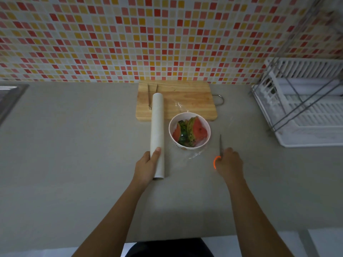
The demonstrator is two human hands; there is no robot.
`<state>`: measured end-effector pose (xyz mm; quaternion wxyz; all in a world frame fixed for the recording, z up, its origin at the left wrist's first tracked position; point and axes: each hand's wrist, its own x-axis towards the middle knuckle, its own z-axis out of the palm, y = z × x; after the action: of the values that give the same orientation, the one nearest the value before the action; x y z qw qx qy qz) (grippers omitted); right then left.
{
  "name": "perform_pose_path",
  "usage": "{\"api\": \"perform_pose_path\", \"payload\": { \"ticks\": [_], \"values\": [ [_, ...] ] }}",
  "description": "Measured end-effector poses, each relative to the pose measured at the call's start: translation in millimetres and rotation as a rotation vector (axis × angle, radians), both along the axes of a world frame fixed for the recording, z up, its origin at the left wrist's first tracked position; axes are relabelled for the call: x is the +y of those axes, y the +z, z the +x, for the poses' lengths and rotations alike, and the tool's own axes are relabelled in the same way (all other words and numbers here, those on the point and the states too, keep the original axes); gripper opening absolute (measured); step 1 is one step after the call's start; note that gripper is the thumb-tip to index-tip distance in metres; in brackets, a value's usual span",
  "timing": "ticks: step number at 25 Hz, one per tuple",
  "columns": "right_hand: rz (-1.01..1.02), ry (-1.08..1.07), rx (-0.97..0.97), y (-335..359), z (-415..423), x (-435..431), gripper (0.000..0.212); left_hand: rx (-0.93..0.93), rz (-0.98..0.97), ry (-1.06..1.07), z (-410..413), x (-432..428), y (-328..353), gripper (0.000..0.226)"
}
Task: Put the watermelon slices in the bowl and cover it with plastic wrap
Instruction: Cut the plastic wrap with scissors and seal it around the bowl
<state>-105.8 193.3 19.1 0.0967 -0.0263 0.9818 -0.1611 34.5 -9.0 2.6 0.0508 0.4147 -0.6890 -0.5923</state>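
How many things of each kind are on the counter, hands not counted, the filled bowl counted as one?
cutting board: 1
tongs: 1
wrap roll: 1
bowl: 1
scissors: 1
dish rack: 1
Total: 6

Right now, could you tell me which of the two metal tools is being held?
The orange-handled scissors, gripped by the right hand; the tongs lie unheld on the board.

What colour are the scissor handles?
Orange; scissor handles show best in head view, in the right hand.
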Motion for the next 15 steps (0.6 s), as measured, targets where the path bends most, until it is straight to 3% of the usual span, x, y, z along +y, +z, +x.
{"api": "perform_pose_path", "payload": {
  "ticks": [9,11,13,15],
  "values": [
    [-0.049,-0.03,-0.04,-3,21,10,0.029,0.014,-0.009,0.011,1,-2,-5,0.044],
    [-0.365,0.0,-0.048,9,39,6,0.029,0.019,-0.013,0.012,1,-2,-5,0.044],
    [-0.762,0.037,-0.208,26,63,-10,0.027,0.034,-0.007,0.017,0,-3,-5,0.044],
    [-0.996,0.121,-0.384,32,89,-28,0.028,0.036,-0.002,0.008,1,-3,-5,0.043]
  ]
}}
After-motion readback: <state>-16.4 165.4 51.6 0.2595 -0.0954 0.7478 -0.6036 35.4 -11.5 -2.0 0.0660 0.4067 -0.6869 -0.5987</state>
